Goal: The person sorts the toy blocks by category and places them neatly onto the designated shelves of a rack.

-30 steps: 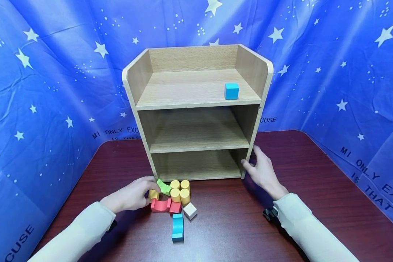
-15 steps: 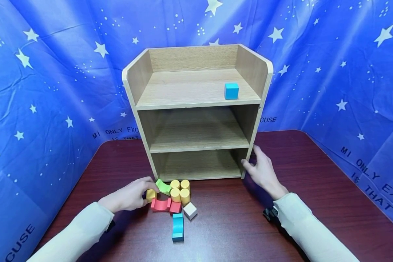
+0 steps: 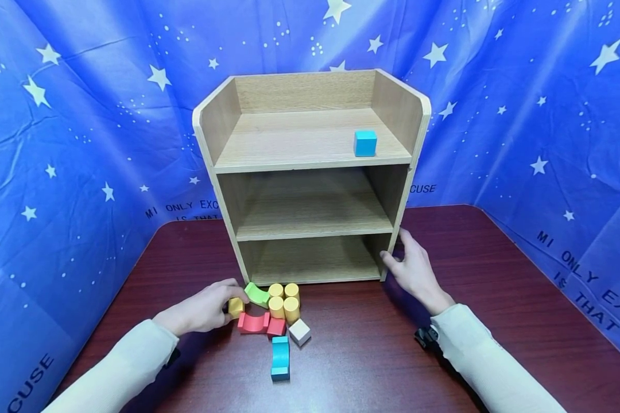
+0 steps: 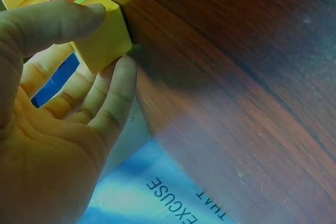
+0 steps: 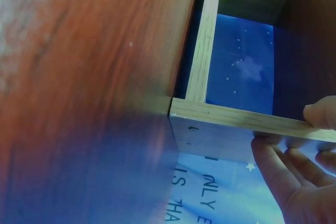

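At the left of the block group, my left hand (image 3: 204, 305) pinches a yellow block (image 3: 236, 308) between thumb and fingers; the left wrist view shows the thumb on one face of the yellow block (image 4: 105, 38) and fingertips on the opposite side. Beside it lie a green curved block (image 3: 258, 295) and a red arch-shaped block (image 3: 254, 323). My right hand (image 3: 415, 272) holds the right side panel of a small wooden shelf (image 3: 315, 229), low down. In the right wrist view the thumb is inside the panel edge (image 5: 236, 118) and the fingers lie along its outer face.
Several yellow cylinders (image 3: 284, 304) stand before the shelf. A small red block (image 3: 276, 327), a white cube (image 3: 300, 332) and a blue arch-shaped block (image 3: 281, 358) lie nearer. A blue cube (image 3: 365, 143) sits on the shelf's top board. A starry blue curtain (image 3: 82, 143) surrounds the table.
My left hand has slid slightly left with the yellow block, widening its distance from the green block. My right hand and the shelf have stayed put.
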Motion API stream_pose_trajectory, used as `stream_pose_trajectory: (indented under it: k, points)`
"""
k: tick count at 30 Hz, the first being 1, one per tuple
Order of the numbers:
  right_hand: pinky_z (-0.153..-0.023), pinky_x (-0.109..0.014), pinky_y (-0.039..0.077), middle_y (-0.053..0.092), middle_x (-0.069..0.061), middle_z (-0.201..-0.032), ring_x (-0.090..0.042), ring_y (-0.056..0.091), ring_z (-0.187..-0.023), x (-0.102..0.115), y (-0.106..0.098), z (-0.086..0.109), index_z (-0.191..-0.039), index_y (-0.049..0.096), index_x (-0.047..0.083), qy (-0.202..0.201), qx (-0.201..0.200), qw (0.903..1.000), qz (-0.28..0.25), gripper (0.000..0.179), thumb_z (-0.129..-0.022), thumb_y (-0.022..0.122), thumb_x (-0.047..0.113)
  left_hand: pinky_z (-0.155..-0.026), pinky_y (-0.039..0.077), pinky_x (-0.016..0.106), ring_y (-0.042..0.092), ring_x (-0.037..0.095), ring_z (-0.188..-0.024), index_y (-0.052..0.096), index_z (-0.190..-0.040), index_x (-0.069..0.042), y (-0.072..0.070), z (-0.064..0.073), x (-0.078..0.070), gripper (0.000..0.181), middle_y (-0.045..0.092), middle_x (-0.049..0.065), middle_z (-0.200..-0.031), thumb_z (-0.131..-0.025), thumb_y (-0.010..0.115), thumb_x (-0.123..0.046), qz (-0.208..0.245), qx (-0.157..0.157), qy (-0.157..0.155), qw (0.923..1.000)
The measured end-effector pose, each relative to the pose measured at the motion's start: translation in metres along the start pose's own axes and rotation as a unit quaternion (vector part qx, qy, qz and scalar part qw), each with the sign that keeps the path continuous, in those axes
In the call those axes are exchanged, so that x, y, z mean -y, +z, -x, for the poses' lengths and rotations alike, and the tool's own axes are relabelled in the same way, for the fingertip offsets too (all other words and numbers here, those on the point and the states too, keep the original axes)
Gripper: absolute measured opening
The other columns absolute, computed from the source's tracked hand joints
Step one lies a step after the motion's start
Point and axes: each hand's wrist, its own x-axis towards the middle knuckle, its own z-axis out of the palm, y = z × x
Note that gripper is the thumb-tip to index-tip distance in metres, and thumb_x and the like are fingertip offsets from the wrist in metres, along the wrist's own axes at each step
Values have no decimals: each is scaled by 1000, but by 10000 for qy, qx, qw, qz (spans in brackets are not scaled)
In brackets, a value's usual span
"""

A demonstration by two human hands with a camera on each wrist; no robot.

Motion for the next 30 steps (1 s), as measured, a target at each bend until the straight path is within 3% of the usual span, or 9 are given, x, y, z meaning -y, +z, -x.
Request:
stream_pose_trajectory:
  k: [9,16,26,30]
  points:
    - [-78,-50,50,60,-22,-116,-35,62,-86,-1,0,1,-133,46,5,29,38,10000,-9,53,-84,67,9,-84,48,36,54,13,-94,69,-104,-12,-2,-1,2,38,57,-6,-102,-69,70,3,-63,46,-242,9997]
    - [-78,-51,50,60,-21,-116,-35,61,-92,0,0,0,-133,46,6,71,43,9999,-105,53,-84,67,8,-82,49,34,54,13,-92,69,-104,-13,-4,1,3,39,57,-6,-102,-68,69,2,-66,10,-290,9996]
    - [-74,-50,50,60,-20,-116,-34,60,-87,0,1,0,-133,46,5,43,30,10000,-78,53,-84,66,7,-74,45,30,51,12,-85,68,-103,-13,-10,2,2,41,55,-6,-99,-66,66,4,6,-108,-331,9994]
    - [-74,-48,49,60,-19,-117,-28,58,-74,1,0,1,-133,46,6,46,41,10000,-13,53,-84,66,8,-75,46,31,51,13,-86,66,-104,-13,-12,1,0,41,54,-6,-99,-66,67,2,5,-208,-360,9991]
